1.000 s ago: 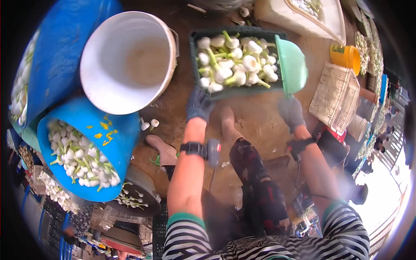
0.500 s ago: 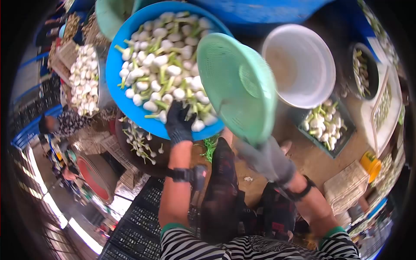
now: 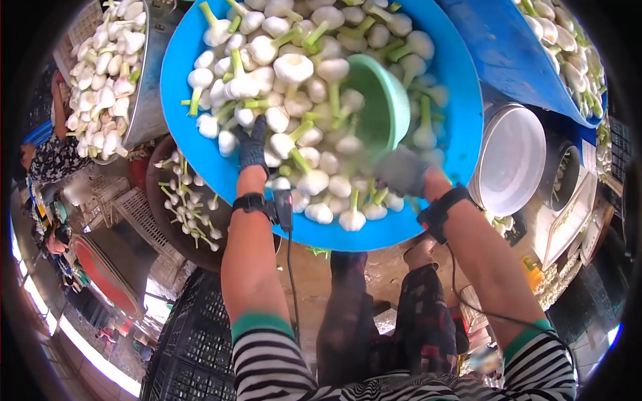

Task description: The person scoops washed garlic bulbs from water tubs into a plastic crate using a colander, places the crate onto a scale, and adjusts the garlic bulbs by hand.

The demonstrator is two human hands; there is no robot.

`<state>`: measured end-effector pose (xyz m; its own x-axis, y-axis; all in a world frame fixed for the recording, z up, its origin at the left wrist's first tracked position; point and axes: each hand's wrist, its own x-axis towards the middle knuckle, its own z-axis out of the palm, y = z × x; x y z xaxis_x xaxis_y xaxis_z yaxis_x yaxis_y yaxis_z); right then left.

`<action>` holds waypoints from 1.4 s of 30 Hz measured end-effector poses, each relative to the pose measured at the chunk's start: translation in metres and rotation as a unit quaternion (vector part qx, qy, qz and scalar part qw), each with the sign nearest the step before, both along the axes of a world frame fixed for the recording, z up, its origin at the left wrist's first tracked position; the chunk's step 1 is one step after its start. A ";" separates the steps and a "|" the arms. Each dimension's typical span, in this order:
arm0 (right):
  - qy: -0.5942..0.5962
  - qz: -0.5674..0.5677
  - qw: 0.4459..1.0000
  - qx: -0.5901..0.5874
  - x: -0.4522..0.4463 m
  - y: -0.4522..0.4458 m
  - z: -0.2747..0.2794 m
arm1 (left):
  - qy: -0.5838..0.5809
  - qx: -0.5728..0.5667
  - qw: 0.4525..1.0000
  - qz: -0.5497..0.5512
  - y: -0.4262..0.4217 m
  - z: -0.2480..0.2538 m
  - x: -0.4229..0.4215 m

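My left hand (image 3: pixel 252 148), in a dark glove, reaches into white garlic bulbs (image 3: pixel 293 68) with short green stems. Its fingers look apart, partly hidden among the bulbs, and nothing visible is gripped. My right hand (image 3: pixel 403 171), in a grey glove and blurred, is closed on the lower rim of a green plastic colander (image 3: pixel 399 107). The colander stands tilted on its side in the garlic, its hollow facing left toward my left hand. All of this lies inside a wide blue tub (image 3: pixel 461 80).
At left stands a metal basin (image 3: pixel 148 100) heaped with garlic, above a dark round tub (image 3: pixel 200 248) with smaller bulbs. A white bucket (image 3: pixel 511 160) is right of the blue tub. Black crates (image 3: pixel 194 334) stand lower left. Another person (image 3: pixel 60 150) is at far left.
The colander has gone from above the tub's right edge down into the garlic, with my right hand on it. The view has shifted, so the tub looks larger and nearer.
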<state>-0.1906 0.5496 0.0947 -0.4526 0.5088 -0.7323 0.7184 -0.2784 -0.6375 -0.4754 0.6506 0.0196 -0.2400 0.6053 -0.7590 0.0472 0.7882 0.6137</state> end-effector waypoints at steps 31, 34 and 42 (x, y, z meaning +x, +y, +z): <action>0.682 -0.439 0.371 -0.452 0.028 -0.222 0.062 | -0.033 0.110 0.980 -0.160 -0.185 0.199 0.176; 0.669 -0.464 0.436 -0.384 0.058 -0.283 0.076 | -0.026 0.135 0.983 -0.124 -0.249 0.230 0.230; 0.465 -0.700 0.536 -0.077 0.170 -0.496 0.102 | -0.254 -0.071 0.945 -0.196 -0.400 0.084 0.338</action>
